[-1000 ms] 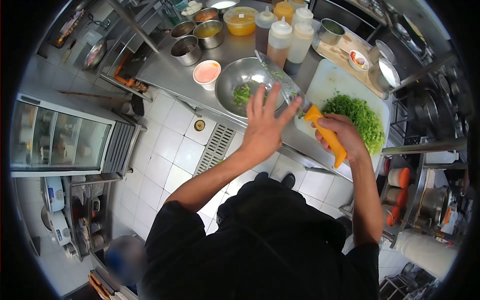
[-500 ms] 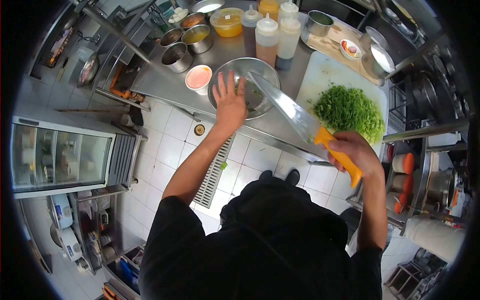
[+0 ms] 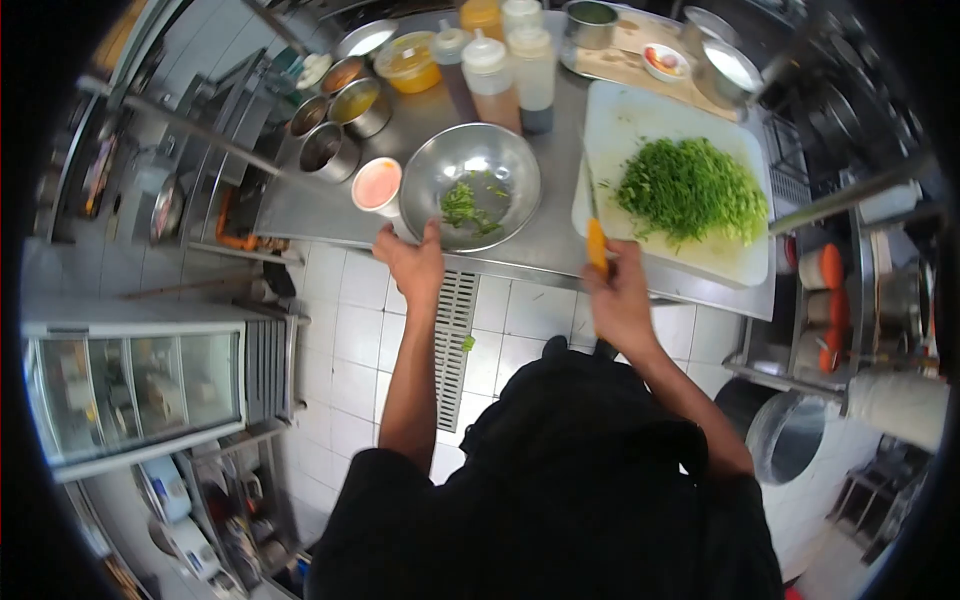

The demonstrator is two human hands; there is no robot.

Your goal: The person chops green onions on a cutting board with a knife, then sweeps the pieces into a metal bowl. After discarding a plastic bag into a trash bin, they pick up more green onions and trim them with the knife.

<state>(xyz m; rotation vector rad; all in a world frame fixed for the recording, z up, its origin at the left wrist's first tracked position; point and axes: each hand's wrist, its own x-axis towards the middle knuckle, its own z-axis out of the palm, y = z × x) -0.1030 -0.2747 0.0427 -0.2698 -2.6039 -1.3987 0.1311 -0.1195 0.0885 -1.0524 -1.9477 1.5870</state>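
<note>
My left hand is at the near left rim of a steel bowl, thumb and fingers apart, the thumb at the rim. Chopped greens lie in the bowl. In my right hand is the yellow handle of a knife; its blade, seen nearly edge-on, points away along the left side of a white cutting board. A large pile of shredded greens covers much of the board, to the right of the knife.
A cup of pink contents stands left of the bowl. Behind are metal pots, a yellow-filled tub and squeeze bottles. A small white bowl sits behind the board. The steel counter's front edge is near my hands.
My left hand has left the inside of the bowl for its near left rim, and greens show in the bowl. The knife has swung from over the bowl to the board's left side. The view has shifted.
</note>
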